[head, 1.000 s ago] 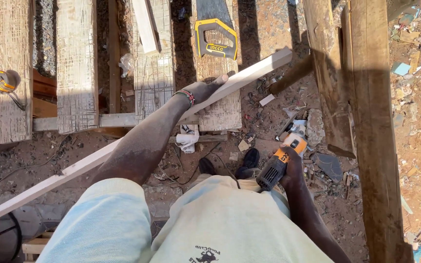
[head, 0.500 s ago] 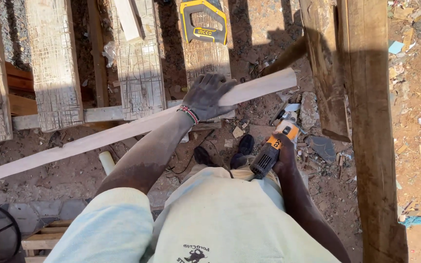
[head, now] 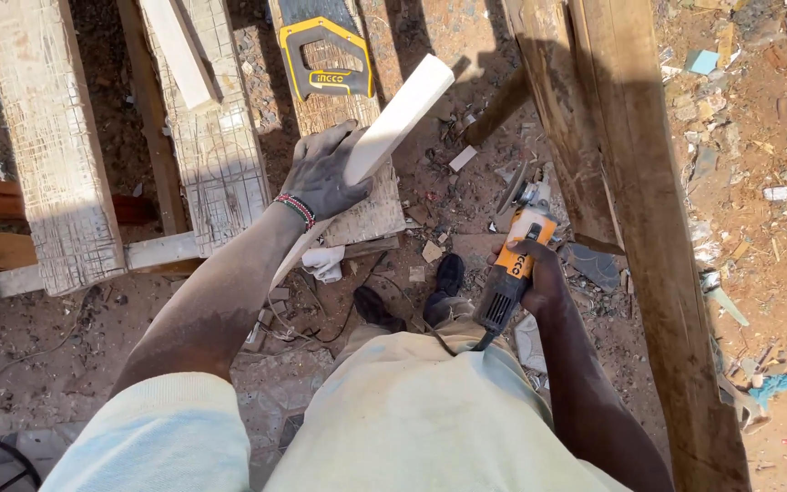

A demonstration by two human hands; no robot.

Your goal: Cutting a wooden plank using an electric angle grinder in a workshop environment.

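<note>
My left hand (head: 325,173) grips a long pale wooden slat (head: 393,118) near its far end, which is lifted and angled up to the right over a scored plank. A beaded band sits on that wrist. My right hand (head: 539,273) holds an orange-and-black angle grinder (head: 514,264) low beside my right leg, its disc pointing away from me toward a dark beam.
Several weathered planks (head: 56,155) lie side by side as a work surface at the left. A handsaw with a yellow-and-black handle (head: 325,55) rests on one. Two heavy timber beams (head: 630,182) run down the right. Scraps and litter cover the dirt ground (head: 758,137).
My left hand has pulled the slat back and swung it steeper, so its far end now rises near the handsaw. The grinder has stayed low at my right side.
</note>
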